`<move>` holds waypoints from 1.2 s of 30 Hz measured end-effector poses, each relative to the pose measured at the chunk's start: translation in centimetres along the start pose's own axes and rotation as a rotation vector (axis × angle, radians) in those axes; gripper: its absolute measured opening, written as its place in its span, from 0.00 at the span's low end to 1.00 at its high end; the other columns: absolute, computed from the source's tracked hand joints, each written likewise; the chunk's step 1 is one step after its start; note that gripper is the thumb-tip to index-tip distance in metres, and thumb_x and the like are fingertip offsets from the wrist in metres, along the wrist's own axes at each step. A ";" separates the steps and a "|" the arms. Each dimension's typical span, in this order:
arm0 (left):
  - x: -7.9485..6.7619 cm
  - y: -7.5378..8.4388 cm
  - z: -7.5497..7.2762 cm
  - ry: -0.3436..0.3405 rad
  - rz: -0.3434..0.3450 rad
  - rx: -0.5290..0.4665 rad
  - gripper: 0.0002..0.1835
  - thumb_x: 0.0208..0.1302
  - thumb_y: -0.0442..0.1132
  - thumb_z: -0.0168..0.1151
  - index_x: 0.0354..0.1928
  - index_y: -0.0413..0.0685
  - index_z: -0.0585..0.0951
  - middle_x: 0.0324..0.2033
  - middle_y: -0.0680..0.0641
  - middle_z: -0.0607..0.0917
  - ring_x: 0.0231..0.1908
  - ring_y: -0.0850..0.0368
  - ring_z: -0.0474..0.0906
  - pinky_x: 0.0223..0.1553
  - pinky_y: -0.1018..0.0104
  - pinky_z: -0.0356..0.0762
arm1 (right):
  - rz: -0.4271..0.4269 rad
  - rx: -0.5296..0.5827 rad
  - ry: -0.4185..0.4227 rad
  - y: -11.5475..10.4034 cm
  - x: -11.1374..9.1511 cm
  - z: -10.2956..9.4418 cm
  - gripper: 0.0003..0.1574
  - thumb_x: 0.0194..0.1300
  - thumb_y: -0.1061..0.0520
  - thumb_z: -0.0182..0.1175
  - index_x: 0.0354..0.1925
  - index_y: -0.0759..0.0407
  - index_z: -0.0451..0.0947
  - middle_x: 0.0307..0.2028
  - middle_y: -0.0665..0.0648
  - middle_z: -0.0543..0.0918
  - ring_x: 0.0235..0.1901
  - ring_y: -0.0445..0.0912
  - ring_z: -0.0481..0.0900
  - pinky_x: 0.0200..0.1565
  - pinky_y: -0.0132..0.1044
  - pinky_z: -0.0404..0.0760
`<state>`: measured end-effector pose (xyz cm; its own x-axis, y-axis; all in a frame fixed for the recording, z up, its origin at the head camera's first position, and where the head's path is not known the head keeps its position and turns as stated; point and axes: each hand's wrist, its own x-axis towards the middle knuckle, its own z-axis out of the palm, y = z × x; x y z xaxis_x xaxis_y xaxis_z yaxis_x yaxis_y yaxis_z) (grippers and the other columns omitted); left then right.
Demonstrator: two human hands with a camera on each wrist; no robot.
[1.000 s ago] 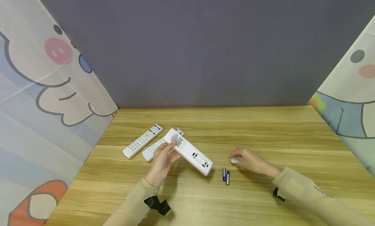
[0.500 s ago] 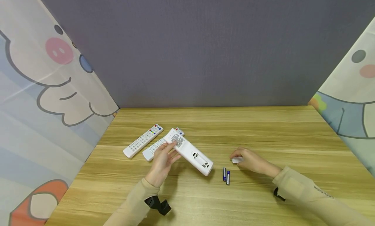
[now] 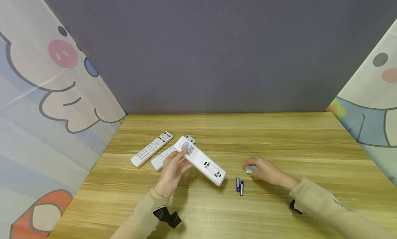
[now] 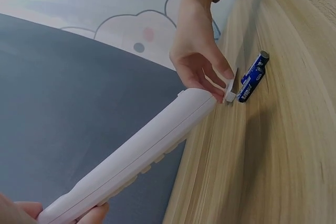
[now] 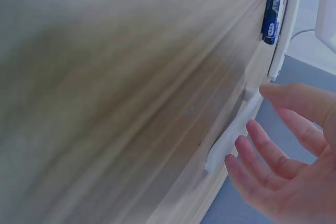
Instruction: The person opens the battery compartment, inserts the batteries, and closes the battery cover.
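Note:
My left hand holds a white remote control by one end, its back turned up and tilted above the table. The battery compartment shows bare contacts, uncovered. To the right, my right hand has its thumb and fingers around a small white battery cover low at the tabletop. In the right wrist view the thumb meets one end of the cover, with the fingertips close along its edge. Between the hands lie two blue batteries, one left and one right, side by side.
Two more white remotes lie face up on the wooden table: one at the far left, another partly hidden beneath the held remote and left hand. A grey panel stands behind the table, with printed cloths at both sides.

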<state>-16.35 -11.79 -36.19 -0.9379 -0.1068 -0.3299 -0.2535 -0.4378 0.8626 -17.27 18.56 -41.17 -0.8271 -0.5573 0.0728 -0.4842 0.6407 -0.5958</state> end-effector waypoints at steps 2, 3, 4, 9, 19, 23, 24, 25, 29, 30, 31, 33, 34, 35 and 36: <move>0.0 0.0 0.0 0.002 0.000 -0.001 0.09 0.59 0.32 0.54 0.38 0.38 0.66 0.30 0.49 0.77 0.28 0.57 0.78 0.32 0.66 0.81 | 0.013 0.003 0.009 -0.2 -0.1 0.0 0.20 0.46 0.69 0.64 0.42 0.64 0.76 0.40 0.58 0.77 0.40 0.53 0.75 0.41 0.44 0.79; 0.0 0.0 0.0 0.002 0.000 -0.002 0.08 0.59 0.32 0.54 0.38 0.38 0.66 0.30 0.49 0.77 0.28 0.57 0.78 0.32 0.66 0.81 | 0.019 0.006 0.014 -0.4 -0.2 0.0 0.20 0.46 0.68 0.64 0.42 0.64 0.76 0.40 0.58 0.77 0.40 0.53 0.75 0.41 0.46 0.78; 0.0 0.0 0.0 0.003 0.000 -0.003 0.08 0.59 0.32 0.54 0.38 0.38 0.66 0.30 0.49 0.77 0.28 0.57 0.78 0.32 0.66 0.81 | 0.022 0.009 0.020 -0.5 -0.3 0.0 0.20 0.46 0.68 0.64 0.42 0.63 0.76 0.40 0.59 0.77 0.40 0.54 0.74 0.42 0.47 0.78; -0.1 0.0 0.0 -0.001 0.002 -0.001 0.09 0.59 0.33 0.54 0.38 0.37 0.67 0.30 0.49 0.77 0.28 0.57 0.78 0.33 0.66 0.81 | 0.023 0.021 0.032 -1.3 -0.6 0.2 0.20 0.46 0.68 0.63 0.41 0.62 0.77 0.40 0.57 0.77 0.41 0.54 0.75 0.44 0.47 0.78; -0.2 -0.1 -0.1 -0.022 0.001 -0.007 0.11 0.59 0.34 0.55 0.40 0.36 0.66 0.31 0.48 0.76 0.29 0.57 0.78 0.34 0.66 0.81 | -0.023 -0.001 -0.008 -2.0 -1.0 0.6 0.18 0.47 0.68 0.61 0.40 0.60 0.77 0.39 0.52 0.78 0.42 0.51 0.75 0.46 0.46 0.77; -0.2 -0.2 -0.1 -0.028 0.003 -0.006 0.12 0.59 0.33 0.55 0.41 0.35 0.66 0.31 0.48 0.76 0.29 0.56 0.78 0.34 0.65 0.81 | -0.045 0.009 -0.012 -2.2 -1.2 0.8 0.17 0.47 0.67 0.62 0.39 0.60 0.78 0.37 0.51 0.78 0.40 0.48 0.75 0.44 0.42 0.78; -0.2 -0.2 -0.1 -0.027 0.002 -0.005 0.12 0.59 0.33 0.55 0.42 0.35 0.67 0.31 0.48 0.76 0.29 0.57 0.78 0.34 0.65 0.81 | -0.049 0.011 -0.013 -2.2 -1.2 0.8 0.16 0.47 0.66 0.63 0.39 0.59 0.78 0.37 0.50 0.78 0.40 0.48 0.75 0.44 0.42 0.78; -0.2 -0.2 -0.1 -0.026 0.001 -0.005 0.12 0.59 0.33 0.54 0.42 0.35 0.67 0.31 0.48 0.77 0.29 0.57 0.78 0.34 0.65 0.81 | -0.056 0.011 -0.013 -2.2 -1.2 0.8 0.16 0.47 0.66 0.63 0.39 0.60 0.78 0.37 0.51 0.78 0.39 0.48 0.76 0.43 0.42 0.78; -0.1 -0.3 0.0 -0.018 -0.004 0.003 0.11 0.59 0.33 0.54 0.41 0.36 0.67 0.30 0.49 0.77 0.28 0.57 0.78 0.33 0.66 0.81 | -0.069 0.030 -0.025 -2.2 -1.3 0.9 0.15 0.48 0.66 0.63 0.38 0.60 0.78 0.36 0.51 0.78 0.39 0.48 0.76 0.43 0.42 0.79; -0.1 -0.3 0.0 -0.017 -0.005 0.005 0.10 0.59 0.33 0.54 0.41 0.36 0.67 0.30 0.49 0.77 0.28 0.58 0.78 0.33 0.66 0.81 | -0.076 0.031 -0.028 -2.2 -1.3 0.9 0.15 0.47 0.66 0.62 0.38 0.60 0.78 0.36 0.51 0.78 0.38 0.48 0.76 0.43 0.42 0.79; 0.0 -0.3 0.0 -0.015 -0.006 0.005 0.10 0.59 0.33 0.54 0.41 0.36 0.67 0.30 0.49 0.77 0.28 0.58 0.78 0.32 0.66 0.81 | -0.083 0.031 -0.031 -2.3 -1.3 1.0 0.14 0.47 0.66 0.62 0.37 0.60 0.78 0.36 0.51 0.78 0.38 0.47 0.76 0.43 0.42 0.79; 0.0 -0.3 0.0 -0.015 -0.007 0.005 0.10 0.59 0.33 0.54 0.40 0.37 0.67 0.29 0.49 0.77 0.28 0.58 0.78 0.32 0.66 0.81 | -0.096 0.021 -0.035 -2.3 -1.3 1.0 0.14 0.47 0.66 0.62 0.37 0.59 0.78 0.36 0.50 0.78 0.39 0.47 0.76 0.44 0.43 0.78; 0.0 -0.3 0.0 -0.015 -0.006 0.005 0.10 0.59 0.33 0.54 0.40 0.37 0.67 0.30 0.49 0.77 0.28 0.58 0.78 0.33 0.66 0.81 | -0.104 0.011 -0.037 -2.3 -1.4 1.1 0.14 0.47 0.66 0.62 0.37 0.59 0.78 0.36 0.50 0.78 0.39 0.47 0.76 0.44 0.44 0.78; 0.0 -0.3 0.0 -0.016 -0.006 0.004 0.10 0.59 0.33 0.54 0.40 0.37 0.67 0.30 0.49 0.77 0.28 0.58 0.78 0.33 0.66 0.81 | -0.103 0.000 -0.041 -2.4 -1.4 1.1 0.14 0.47 0.65 0.62 0.37 0.58 0.78 0.36 0.49 0.78 0.40 0.48 0.76 0.46 0.46 0.77; 0.0 -0.3 0.0 -0.017 -0.006 0.002 0.10 0.59 0.33 0.54 0.40 0.36 0.67 0.30 0.49 0.77 0.28 0.58 0.78 0.33 0.66 0.81 | -0.105 -0.008 -0.044 -2.4 -1.4 1.1 0.14 0.47 0.65 0.62 0.36 0.58 0.78 0.36 0.49 0.78 0.41 0.49 0.75 0.47 0.48 0.76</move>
<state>-16.21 -11.66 -36.47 -0.9404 -0.0889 -0.3283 -0.2594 -0.4369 0.8613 -14.60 17.21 -40.70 -0.7583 -0.6444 0.0988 -0.5698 0.5815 -0.5807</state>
